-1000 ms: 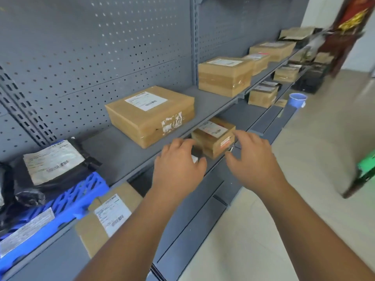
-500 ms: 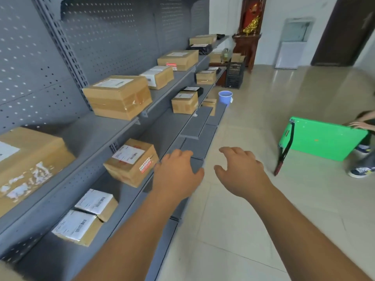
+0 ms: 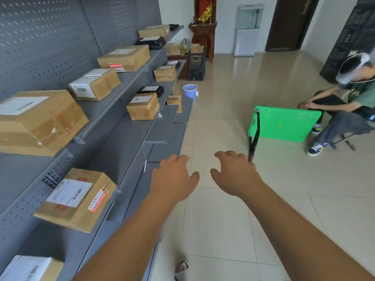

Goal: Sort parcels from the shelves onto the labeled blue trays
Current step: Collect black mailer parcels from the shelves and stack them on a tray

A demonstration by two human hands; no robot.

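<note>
Two hands released, holding nothing | parcel [image 3: 78, 197] on shelf [image 3: 121, 142], left of left hand [image 3: 175, 178], apart | right hand [image 3: 236, 175] over floor [image 3: 223, 224]

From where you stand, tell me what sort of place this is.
Probably a parcel sorting or storage room: grey pegboard shelving along one wall, labelled cardboard parcels spaced on it, black mailer bags.

Left hand: from my feed, the bare left hand [image 3: 173, 177] is out front, palm down, fingers loose and slightly curled, gripping nothing.
Right hand: the bare right hand [image 3: 235, 175] looks the same, palm down, fingers relaxed, nothing in it.
Arms: left forearm [image 3: 129, 236] and right forearm [image 3: 300, 230] both reach forward, sleeveless.
Gap: thumbs point inward, hands near each other, not touching.
</note>
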